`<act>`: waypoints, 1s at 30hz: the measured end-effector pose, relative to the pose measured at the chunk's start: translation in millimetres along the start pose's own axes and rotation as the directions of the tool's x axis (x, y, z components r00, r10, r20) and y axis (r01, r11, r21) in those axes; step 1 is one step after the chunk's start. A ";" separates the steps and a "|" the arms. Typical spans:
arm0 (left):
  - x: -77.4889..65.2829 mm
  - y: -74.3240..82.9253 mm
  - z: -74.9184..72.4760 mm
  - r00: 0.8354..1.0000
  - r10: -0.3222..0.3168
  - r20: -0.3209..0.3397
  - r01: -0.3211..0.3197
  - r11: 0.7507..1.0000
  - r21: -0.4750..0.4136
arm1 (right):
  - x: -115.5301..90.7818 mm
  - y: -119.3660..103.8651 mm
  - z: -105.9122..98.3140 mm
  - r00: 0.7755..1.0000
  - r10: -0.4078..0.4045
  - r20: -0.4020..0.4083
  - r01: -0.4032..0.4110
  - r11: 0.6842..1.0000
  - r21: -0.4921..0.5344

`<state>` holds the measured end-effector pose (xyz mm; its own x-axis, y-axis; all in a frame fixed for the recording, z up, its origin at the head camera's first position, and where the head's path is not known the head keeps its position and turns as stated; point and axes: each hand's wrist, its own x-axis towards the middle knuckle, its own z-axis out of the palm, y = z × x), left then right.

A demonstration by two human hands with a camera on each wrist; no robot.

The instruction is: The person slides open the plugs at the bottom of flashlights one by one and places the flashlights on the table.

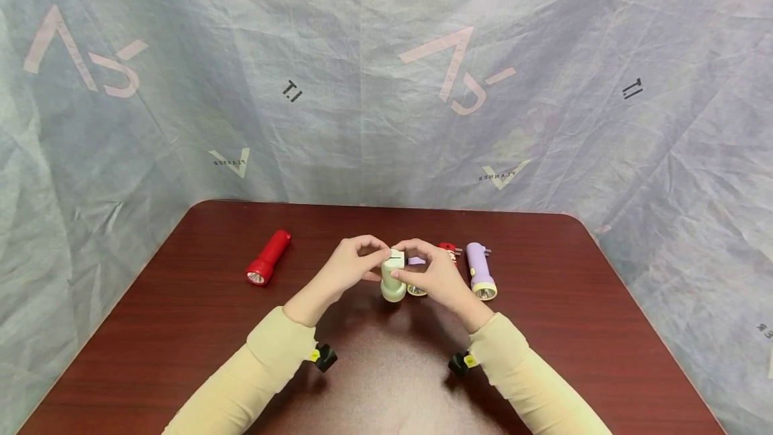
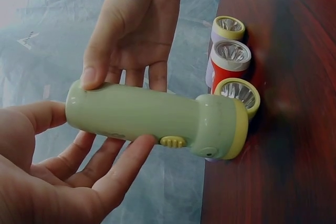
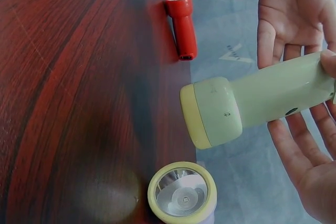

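Green flashlight (image 1: 393,286) is pinched between left hand (image 1: 352,262) and right hand (image 1: 436,275) in the head view, red flashlight (image 1: 268,258) at nine o'clock. Left wrist view: one fingertip (image 2: 143,145) lies beside the yellow switch (image 2: 173,141) (best left unpressed). Right wrist view: lens end (image 3: 212,113) faces eight o'clock; light, even pressure should suit.

Place: a cloth-screened booth; kind of building unclear
Enclosure: creased grey cloth (image 1: 362,119) with printed lettering, behind and at both sides
Furniture: wood-grained surface (image 1: 151,354) against the cloth
Gear: black wrist cameras (image 1: 327,358)
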<state>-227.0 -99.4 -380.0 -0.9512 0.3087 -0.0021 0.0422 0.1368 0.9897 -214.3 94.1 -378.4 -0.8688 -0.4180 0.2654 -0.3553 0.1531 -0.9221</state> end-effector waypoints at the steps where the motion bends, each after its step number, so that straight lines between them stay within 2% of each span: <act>1: 0.1 -0.1 0.1 1.000 0.003 -0.003 -0.003 1.000 0.006 | 0.0 0.2 0.1 1.000 -0.006 -0.002 0.006 1.000 0.000; 9: -1.7 3.9 2.1 0.998 0.027 -0.048 -0.024 0.998 0.058 | -0.3 1.0 1.0 0.999 -0.035 -0.025 0.034 0.999 -0.019; 19: 1.5 5.1 7.3 0.996 0.025 -0.085 -0.021 0.999 0.047 | -0.6 2.9 -0.8 0.998 -0.045 -0.042 0.042 0.996 -0.075; 30: 1.9 7.6 10.4 0.994 0.034 -0.107 -0.033 0.999 0.015 | -2.4 -1.8 -3.3 0.998 -0.043 -0.047 0.040 0.997 -0.067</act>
<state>-225.4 -87.9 -373.9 -0.9764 0.2106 0.0474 0.0781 0.1402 0.9870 -212.7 97.8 -376.4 -0.8680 -0.3818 0.3175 -0.4117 0.1958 -0.8900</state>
